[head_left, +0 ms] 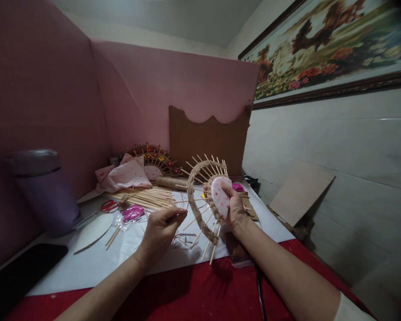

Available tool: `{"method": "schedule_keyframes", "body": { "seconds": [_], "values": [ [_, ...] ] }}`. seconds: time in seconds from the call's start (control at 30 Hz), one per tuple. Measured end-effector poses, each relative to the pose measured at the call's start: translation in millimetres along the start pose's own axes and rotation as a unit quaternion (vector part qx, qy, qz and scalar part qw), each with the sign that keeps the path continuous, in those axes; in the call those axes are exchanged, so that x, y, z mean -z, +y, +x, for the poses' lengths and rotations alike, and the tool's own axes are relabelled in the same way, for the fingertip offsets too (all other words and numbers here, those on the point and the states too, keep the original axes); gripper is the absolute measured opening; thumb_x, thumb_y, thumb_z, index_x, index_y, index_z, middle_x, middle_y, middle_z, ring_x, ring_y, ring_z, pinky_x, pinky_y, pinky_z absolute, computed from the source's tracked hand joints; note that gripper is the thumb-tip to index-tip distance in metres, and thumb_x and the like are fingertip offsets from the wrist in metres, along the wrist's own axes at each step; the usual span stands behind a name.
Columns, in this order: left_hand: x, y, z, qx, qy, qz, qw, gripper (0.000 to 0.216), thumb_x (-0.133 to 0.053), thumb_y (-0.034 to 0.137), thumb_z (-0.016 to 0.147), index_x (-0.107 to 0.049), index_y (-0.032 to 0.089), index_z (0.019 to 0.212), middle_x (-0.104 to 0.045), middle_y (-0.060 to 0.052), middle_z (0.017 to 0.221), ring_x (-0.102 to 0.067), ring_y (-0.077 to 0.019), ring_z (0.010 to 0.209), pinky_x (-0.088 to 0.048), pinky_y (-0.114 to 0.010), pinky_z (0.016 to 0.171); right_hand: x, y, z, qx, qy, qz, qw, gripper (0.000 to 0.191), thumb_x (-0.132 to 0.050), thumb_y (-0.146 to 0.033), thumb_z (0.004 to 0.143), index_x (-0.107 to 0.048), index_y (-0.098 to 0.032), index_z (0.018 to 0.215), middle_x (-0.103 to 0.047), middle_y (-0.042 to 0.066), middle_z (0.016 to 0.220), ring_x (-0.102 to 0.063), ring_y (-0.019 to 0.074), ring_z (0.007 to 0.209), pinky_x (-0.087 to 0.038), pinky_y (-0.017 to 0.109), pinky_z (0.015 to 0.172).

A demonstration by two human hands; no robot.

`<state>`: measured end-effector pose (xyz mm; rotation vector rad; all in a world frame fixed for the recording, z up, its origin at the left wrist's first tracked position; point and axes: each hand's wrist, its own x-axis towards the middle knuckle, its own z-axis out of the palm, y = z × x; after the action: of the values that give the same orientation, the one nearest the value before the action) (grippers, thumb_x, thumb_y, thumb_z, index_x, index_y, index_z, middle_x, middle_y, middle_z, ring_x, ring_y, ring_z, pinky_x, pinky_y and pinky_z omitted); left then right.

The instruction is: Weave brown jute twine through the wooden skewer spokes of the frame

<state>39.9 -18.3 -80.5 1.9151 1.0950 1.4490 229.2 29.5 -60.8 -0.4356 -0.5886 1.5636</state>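
Observation:
My right hand [235, 205] grips a half-round fan-shaped craft piece by its cloth-covered centre [220, 196], which is white-pink with small red dots. Thin wooden sticks radiate from that centre, and a band of brown twine [195, 207] is woven across them in an arc. The piece is held up above the table, its sticks spreading left. Just left of the arc, my left hand [162, 229] is closed in a pinch, thumb against fingers. What sits between those fingertips is too small to tell.
Behind lie a bundle of sticks [147, 197], a twine roll [173, 183], pink cloth [128, 173] and a flower-trimmed fan piece [160, 157]. On the left are red-handled scissors [109, 205], a magenta item in plastic [132, 213], a purple tumbler [45, 191] and a dark phone-like slab [28, 267].

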Motion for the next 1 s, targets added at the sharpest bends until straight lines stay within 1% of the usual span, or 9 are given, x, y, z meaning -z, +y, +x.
{"method": "schedule_keyframes", "body": {
  "seconds": [0.1,0.23,0.3,0.5,0.67,0.77,0.83,0.93,1.0],
  "values": [
    [-3.1,2.0,-5.1,-0.051,-0.002,0.034,0.998,0.014,-0.058,0.023,0.076,-0.070,0.016,0.079,-0.071,-0.006,0.077,-0.063,-0.0160,0.068,-0.048,-0.024,0.063,1.5,1.1,0.2,0.004,-0.017,-0.005,1.000,0.023,-0.051,-0.026,0.071,-0.065,-0.010,0.079,-0.070,0.012,0.071,-0.066,0.0230,0.065,-0.055,0.037,0.065],
    [-8.9,2.2,-9.9,-0.121,0.019,0.017,0.992,0.013,-0.061,0.019,0.074,-0.071,0.017,0.082,-0.072,-0.006,0.078,-0.066,-0.0165,0.068,-0.050,-0.024,0.062,-0.3,1.8,-1.5,-0.005,-0.012,0.002,1.000,0.024,-0.050,-0.026,0.072,-0.064,-0.008,0.080,-0.069,0.012,0.070,-0.066,0.0228,0.066,-0.054,0.037,0.064],
    [-11.2,1.2,-11.4,-0.131,0.027,0.008,0.991,0.014,-0.062,0.019,0.074,-0.071,0.017,0.085,-0.072,-0.006,0.078,-0.066,-0.0162,0.068,-0.050,-0.023,0.061,-2.7,1.3,-2.9,-0.003,-0.008,0.014,1.000,0.024,-0.048,-0.024,0.073,-0.064,-0.008,0.080,-0.069,0.013,0.071,-0.066,0.0220,0.066,-0.054,0.036,0.065],
    [-12.6,3.1,-16.7,-0.086,0.006,-0.014,0.996,0.021,-0.056,0.021,0.079,-0.070,0.016,0.093,-0.069,-0.003,0.072,-0.058,-0.0122,0.062,-0.045,-0.021,0.057,-6.8,-0.7,-3.8,0.012,0.000,0.041,0.999,0.025,-0.043,-0.022,0.075,-0.063,-0.007,0.081,-0.070,0.013,0.072,-0.066,0.0207,0.065,-0.055,0.034,0.063],
    [-10.9,12.2,-21.7,-0.017,-0.026,-0.044,0.999,0.024,-0.050,0.022,0.080,-0.070,0.014,0.091,-0.052,0.002,0.054,-0.041,-0.0085,0.051,-0.035,-0.020,0.048,-7.0,-0.9,-2.8,0.021,0.012,0.057,0.998,0.025,-0.043,-0.021,0.075,-0.062,-0.006,0.081,-0.069,0.014,0.072,-0.066,0.0207,0.066,-0.054,0.033,0.065],
    [-10.2,17.3,-22.5,0.041,-0.036,-0.076,0.996,0.026,-0.050,0.022,0.077,-0.070,0.013,0.091,-0.054,0.001,0.057,-0.043,-0.0092,0.052,-0.037,-0.020,0.049,-5.0,-1.0,-1.0,0.029,0.015,0.053,0.998,0.023,-0.045,-0.021,0.075,-0.062,-0.007,0.081,-0.070,0.013,0.073,-0.067,0.0204,0.069,-0.055,0.032,0.065],
    [-9.2,19.7,-21.9,0.061,-0.040,-0.085,0.994,0.029,-0.048,0.021,0.076,-0.070,0.012,0.091,-0.055,-0.001,0.059,-0.045,-0.0104,0.054,-0.038,-0.022,0.051,-2.8,-1.2,1.2,0.032,0.014,0.043,0.998,0.024,-0.045,-0.023,0.076,-0.062,-0.007,0.081,-0.070,0.014,0.075,-0.067,0.0206,0.071,-0.055,0.032,0.065],
    [-6.9,21.9,-20.4,0.036,-0.045,-0.045,0.997,0.032,-0.042,0.022,0.079,-0.070,0.012,0.093,-0.057,-0.003,0.062,-0.049,-0.0127,0.059,-0.040,-0.024,0.054,0.5,-1.4,4.7,0.049,0.022,0.033,0.998,0.024,-0.046,-0.025,0.077,-0.063,-0.007,0.081,-0.070,0.013,0.075,-0.067,0.0206,0.073,-0.055,0.031,0.065],
    [-5.9,22.7,-20.2,-0.006,-0.046,0.037,0.998,0.033,-0.041,0.023,0.081,-0.069,0.013,0.093,-0.058,-0.004,0.065,-0.051,-0.0140,0.061,-0.041,-0.026,0.058,1.9,-1.4,6.5,0.063,0.025,0.030,0.997,0.022,-0.049,-0.025,0.077,-0.063,-0.009,0.079,-0.070,0.011,0.073,-0.067,0.0198,0.070,-0.055,0.031,0.065]
  ]
}}
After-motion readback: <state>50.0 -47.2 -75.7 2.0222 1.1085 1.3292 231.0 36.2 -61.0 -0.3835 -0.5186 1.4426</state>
